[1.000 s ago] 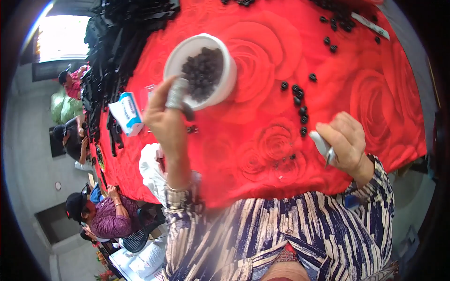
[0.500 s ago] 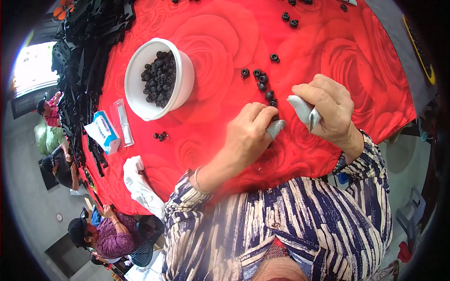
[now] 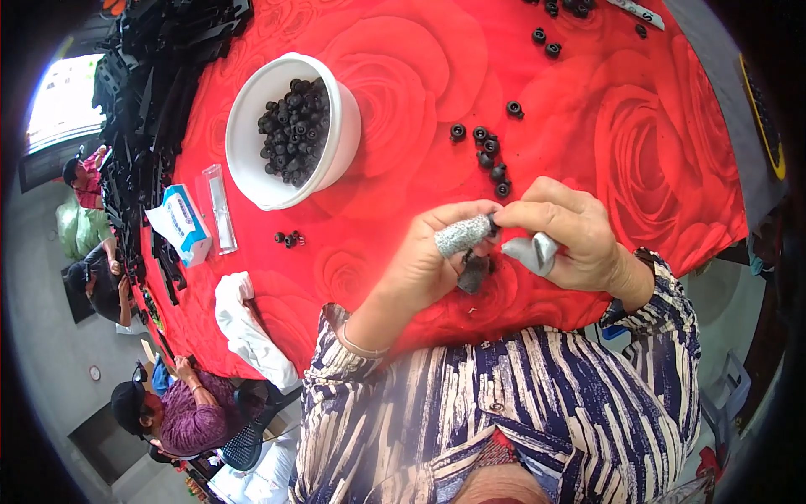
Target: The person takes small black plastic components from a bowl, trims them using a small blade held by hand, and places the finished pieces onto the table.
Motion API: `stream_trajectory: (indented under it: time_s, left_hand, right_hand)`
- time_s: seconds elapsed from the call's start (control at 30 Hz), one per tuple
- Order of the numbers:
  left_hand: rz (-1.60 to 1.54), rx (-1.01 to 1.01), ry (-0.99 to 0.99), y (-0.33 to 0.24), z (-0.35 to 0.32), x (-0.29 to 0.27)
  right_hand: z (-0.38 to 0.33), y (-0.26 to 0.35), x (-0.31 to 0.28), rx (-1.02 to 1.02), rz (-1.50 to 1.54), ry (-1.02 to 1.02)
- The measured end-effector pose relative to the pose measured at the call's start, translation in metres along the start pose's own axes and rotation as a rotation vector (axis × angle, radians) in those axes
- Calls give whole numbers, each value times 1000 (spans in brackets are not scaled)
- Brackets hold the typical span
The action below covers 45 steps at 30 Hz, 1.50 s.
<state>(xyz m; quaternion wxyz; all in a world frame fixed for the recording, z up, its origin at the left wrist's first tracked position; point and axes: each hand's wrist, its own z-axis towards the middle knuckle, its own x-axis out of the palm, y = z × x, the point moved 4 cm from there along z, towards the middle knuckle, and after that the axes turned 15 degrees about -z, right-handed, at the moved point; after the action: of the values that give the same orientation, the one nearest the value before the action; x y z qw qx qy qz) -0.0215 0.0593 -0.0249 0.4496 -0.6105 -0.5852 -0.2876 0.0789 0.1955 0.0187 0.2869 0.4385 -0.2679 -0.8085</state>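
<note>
Half a second ago my left hand [image 3: 432, 252] was reaching toward the row of black beads [image 3: 491, 146]; now it is turning over, showing its speckled wrap [image 3: 464, 236], and meeting my right hand [image 3: 571, 235] just short of them. My left is pinching a small dark bead [image 3: 494, 220], mostly hidden between the fingertips. My right is half curling, its index fingertip touching there; whether it is gripping, I cannot tell. The wrap is looking rough and silvery; the right hand's cover [image 3: 531, 252], smooth and dull grey. A round white tub [image 3: 347, 126] is holding more glossy, knobby beads [image 3: 295, 130]. Everything is resting on red, rose-printed cloth [image 3: 395, 126].
</note>
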Motion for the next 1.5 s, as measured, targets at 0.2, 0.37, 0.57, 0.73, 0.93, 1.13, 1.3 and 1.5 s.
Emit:
stream_trajectory:
  time_s: [0.2, 0.37, 0.57, 0.73, 0.93, 1.13, 1.3, 1.5]
  left_hand:
    - [10, -6, -61, 9, -4, -5]
    - [76, 68, -76, 8, -6, -5]
    - [75, -72, -33, 12, -5, -12]
    - [40, -136, -68, 9, -9, -6]
    - [341, -105, -113, 4, -13, 2]
    - [316, 36, -78, 9, -17, 6]
    - [207, 37, -98, 9, -17, 2]
    - [296, 180, -110, 3, -18, 4]
  right_hand:
    - [3, -2, 4, 28, -25, 13]
    - [3, -4, 7, 49, -38, 35]
    - [3, -11, 7, 40, 36, 154]
    - [2, -11, 8, 23, 51, 190]
    - [5, 1, 6, -151, -130, 125]
    - [3, 6, 3, -242, -230, 7]
    - [3, 5, 1, -156, -206, 47]
    - [9, -5, -4, 241, 130, 301]
